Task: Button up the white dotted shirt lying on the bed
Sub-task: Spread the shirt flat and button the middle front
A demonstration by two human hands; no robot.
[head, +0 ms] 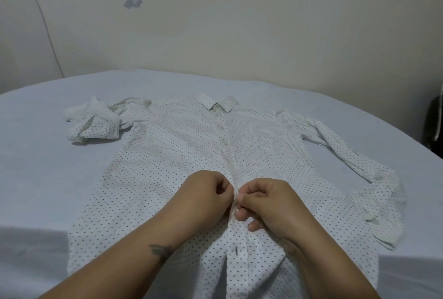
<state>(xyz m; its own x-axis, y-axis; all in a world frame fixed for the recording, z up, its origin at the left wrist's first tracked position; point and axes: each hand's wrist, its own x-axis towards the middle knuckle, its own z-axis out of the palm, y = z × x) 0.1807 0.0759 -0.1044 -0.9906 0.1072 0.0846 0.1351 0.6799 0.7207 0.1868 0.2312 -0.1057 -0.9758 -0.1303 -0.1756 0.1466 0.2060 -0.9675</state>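
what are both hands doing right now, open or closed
Left hand: closed, pinching the placket of the white dotted shirt.
Right hand: closed, pinching the same placket from the other side.

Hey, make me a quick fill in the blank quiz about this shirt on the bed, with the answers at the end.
1. The white dotted shirt lies spread on a pale blue ____.
2. Both hands, left hand and right hand, pinch the shirt's front ____ where its two edges meet.
3. The collar points ____ from the person.
4. Below the hands, the front edges lie ____.

Missing words: bed; placket; away; apart
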